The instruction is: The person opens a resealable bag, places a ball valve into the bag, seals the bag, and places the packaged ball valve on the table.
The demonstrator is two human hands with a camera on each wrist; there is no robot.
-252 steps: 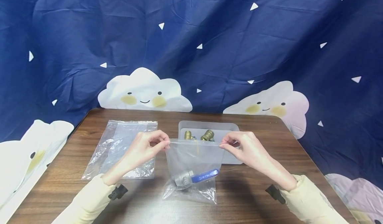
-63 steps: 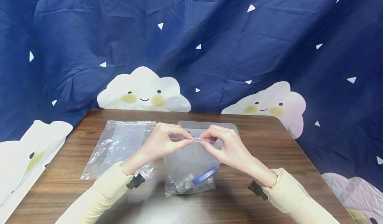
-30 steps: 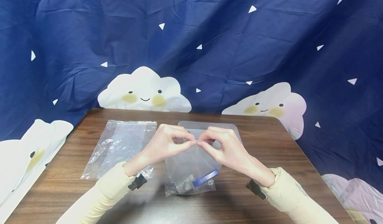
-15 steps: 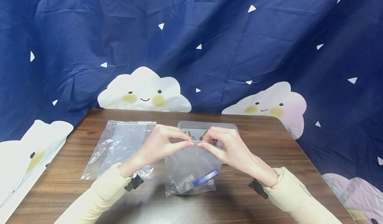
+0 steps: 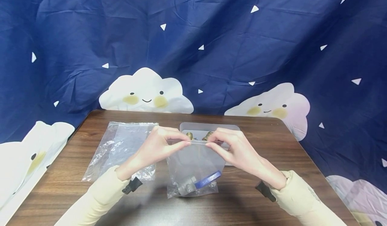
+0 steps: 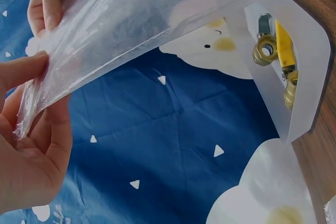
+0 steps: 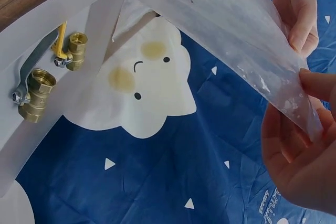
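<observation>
A clear zip bag (image 5: 195, 162) hangs with its top edge level between the two hands. Inside, at its bottom, lies a metal ball valve (image 5: 208, 179) with a blue lever handle. My left hand (image 5: 158, 145) pinches the bag's top edge left of the middle, thumb against fingers. To the right, with a short gap between them, my right hand (image 5: 237, 148) pinches the same edge. The left wrist view shows the left hand (image 6: 39, 156) gripping the plastic near the seal. The right wrist view has the right hand (image 7: 299, 161) doing likewise. Whether the seal is fully pressed together cannot be told.
Behind the bag stands a translucent plastic tray (image 5: 211, 126). It holds two brass ball valves, one with a yellow lever (image 7: 76, 51) and one with a grey lever (image 7: 38, 95). Flat clear zip bags (image 5: 127, 148) lie on the wooden table (image 5: 266, 138) at left.
Earlier the hands held the bag's two top corners, then came together at the middle of the edge. Over the last second they have slid apart a little along it.
</observation>
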